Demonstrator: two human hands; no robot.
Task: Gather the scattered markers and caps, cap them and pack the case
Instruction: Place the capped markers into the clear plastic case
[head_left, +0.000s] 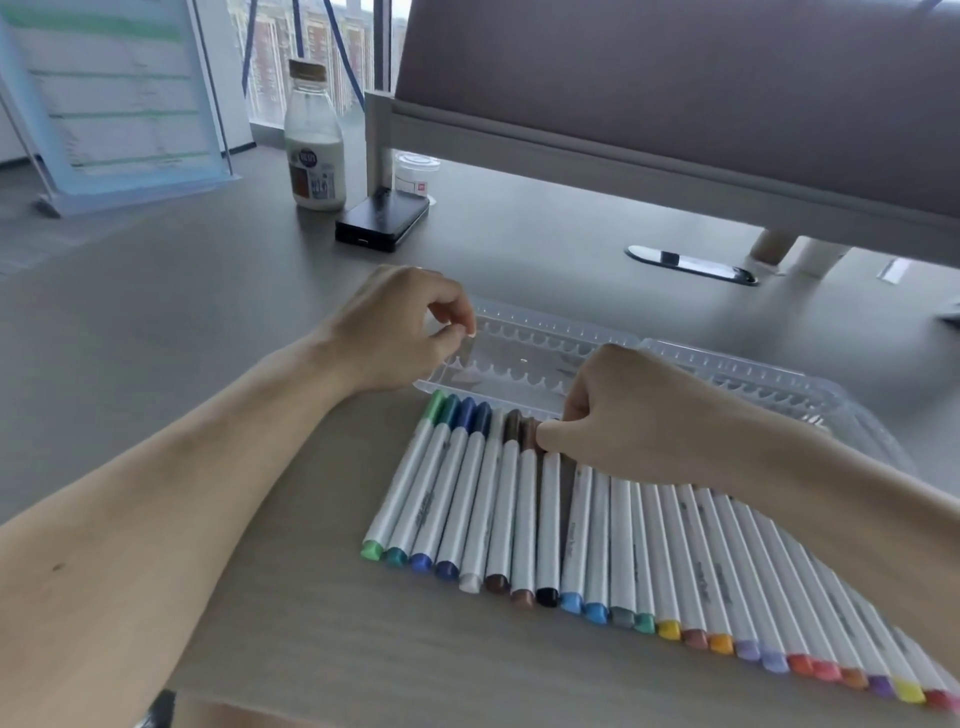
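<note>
On the desk (208, 312) the left hand (395, 332) pinches the case (519, 364) rim; the right hand (639, 415) grips a marker (549, 519) beside it.

I see a row of markers (519, 512), white barrels with coloured end plugs, lying side by side on the table, the leftmost visibly capped, just in front of the clear case (524, 358), which lies open with empty scalloped slots.

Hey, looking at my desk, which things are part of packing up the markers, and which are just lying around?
For the job: markers, clear case.
Lying about: milk bottle, flat black device, small white jar, document stand.
</note>
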